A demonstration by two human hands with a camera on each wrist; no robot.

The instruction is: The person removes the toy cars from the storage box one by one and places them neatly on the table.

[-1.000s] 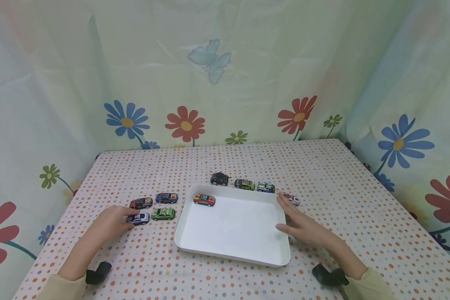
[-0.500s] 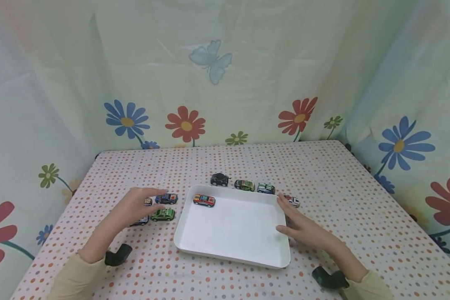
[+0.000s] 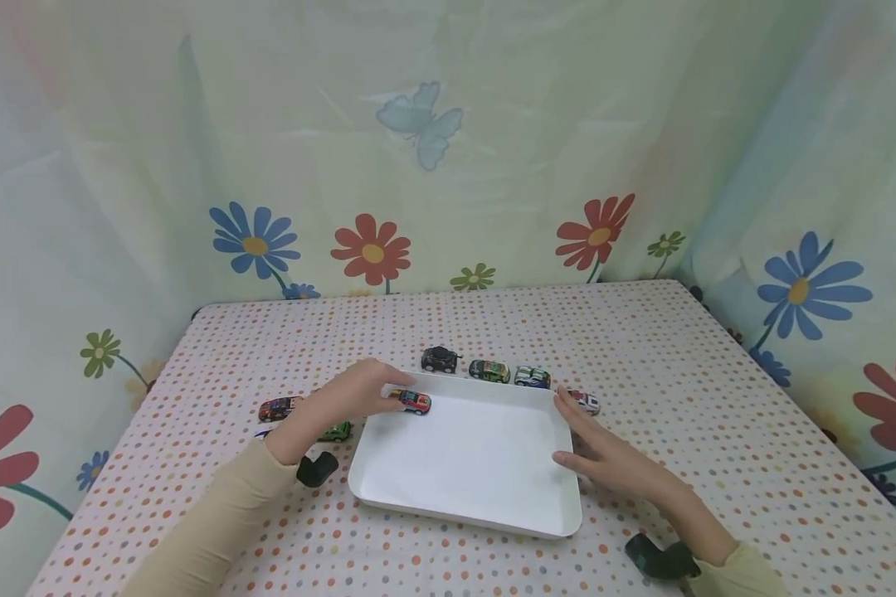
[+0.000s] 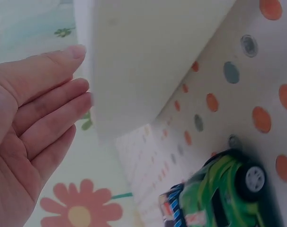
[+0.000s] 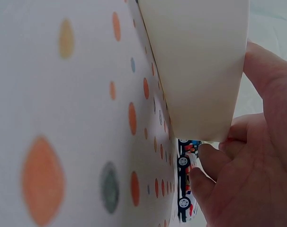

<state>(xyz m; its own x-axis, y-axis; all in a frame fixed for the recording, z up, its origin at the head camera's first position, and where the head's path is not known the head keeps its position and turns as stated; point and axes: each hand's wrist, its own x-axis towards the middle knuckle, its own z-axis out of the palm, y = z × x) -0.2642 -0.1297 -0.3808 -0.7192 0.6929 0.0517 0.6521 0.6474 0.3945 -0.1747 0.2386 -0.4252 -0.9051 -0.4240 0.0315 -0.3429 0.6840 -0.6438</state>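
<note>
A shallow white tray point(image 3: 466, 464) sits mid-table, with a red toy car point(image 3: 418, 402) in its far left corner. My left hand point(image 3: 351, 394) reaches over that corner, thumb and forefinger spread about the car's left end; a firm hold on it is not visible. In the left wrist view, its straight fingers are partly hidden behind the tray wall. My right hand point(image 3: 608, 456) rests on the tray's right edge, thumb over the rim and forefinger stretched toward the far right corner. A white-and-red toy car point(image 3: 585, 402) lies just beyond that forefinger.
Behind the tray stand a black toy car point(image 3: 440, 359), a green-and-orange one point(image 3: 489, 371) and a white-and-green one point(image 3: 533, 377). Left of it are a dark orange car point(image 3: 279, 408), a green car point(image 4: 224, 194), a blue one point(image 4: 172, 205) and a mostly covered white one point(image 3: 262, 434).
My left hand has moved right, from the white car past the blue and green cars to the red car in the tray. The right hand stays at the tray's right edge.
</note>
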